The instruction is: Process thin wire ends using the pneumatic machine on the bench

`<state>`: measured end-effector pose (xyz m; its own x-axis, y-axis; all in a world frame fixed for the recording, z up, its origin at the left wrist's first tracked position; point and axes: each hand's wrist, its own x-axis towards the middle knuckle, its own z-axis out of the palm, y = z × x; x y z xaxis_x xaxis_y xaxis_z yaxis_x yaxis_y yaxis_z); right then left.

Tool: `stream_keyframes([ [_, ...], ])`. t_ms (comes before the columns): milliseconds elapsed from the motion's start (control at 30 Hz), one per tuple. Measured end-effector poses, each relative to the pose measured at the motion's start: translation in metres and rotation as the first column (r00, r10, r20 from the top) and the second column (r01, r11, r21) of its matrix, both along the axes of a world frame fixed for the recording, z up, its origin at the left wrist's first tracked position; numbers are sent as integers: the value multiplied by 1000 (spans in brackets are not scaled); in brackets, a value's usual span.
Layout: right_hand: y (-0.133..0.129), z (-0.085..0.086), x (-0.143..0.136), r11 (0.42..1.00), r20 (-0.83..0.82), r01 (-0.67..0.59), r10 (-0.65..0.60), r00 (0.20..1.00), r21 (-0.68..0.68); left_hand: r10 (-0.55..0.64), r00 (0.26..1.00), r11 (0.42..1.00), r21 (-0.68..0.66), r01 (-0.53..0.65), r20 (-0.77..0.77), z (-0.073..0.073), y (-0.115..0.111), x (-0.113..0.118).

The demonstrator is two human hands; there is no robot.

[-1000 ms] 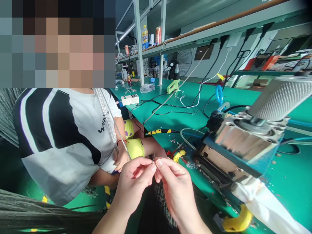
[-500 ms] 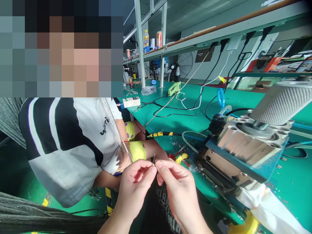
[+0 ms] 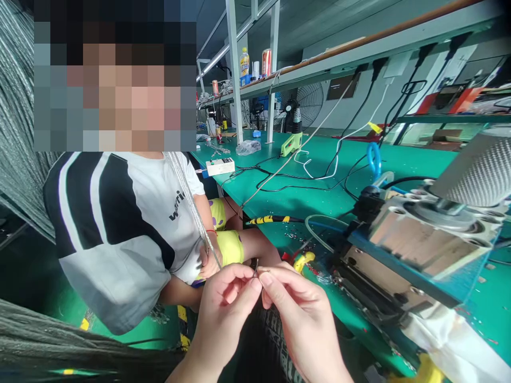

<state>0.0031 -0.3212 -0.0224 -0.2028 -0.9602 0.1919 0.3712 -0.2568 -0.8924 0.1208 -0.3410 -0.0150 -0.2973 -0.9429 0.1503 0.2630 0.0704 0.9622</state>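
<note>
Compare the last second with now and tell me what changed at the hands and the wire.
Little changed. Both hands stay pinched together on the thin wire, left hand and right hand meeting at the fingertips. The view drifted slightly, so everything sits a bit lower and rightward. The metal machine and the seated person stayed put.

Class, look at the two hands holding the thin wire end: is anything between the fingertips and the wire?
Nothing visible. The left hand and right hand both pinch the thin wire end directly between fingertips, in front of the co-worker's shirt and left of the metal machine.
</note>
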Motion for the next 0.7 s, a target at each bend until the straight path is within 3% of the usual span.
stream_keyframes([
  [333,12,24,7,982,232,-184,172,957,33,7,994,1000,-27,-10,-113,9,14,4],
  [700,7,26,9,974,180,-206,186,966,98,61,997,997,57,-59,-38,4,10,4],
])
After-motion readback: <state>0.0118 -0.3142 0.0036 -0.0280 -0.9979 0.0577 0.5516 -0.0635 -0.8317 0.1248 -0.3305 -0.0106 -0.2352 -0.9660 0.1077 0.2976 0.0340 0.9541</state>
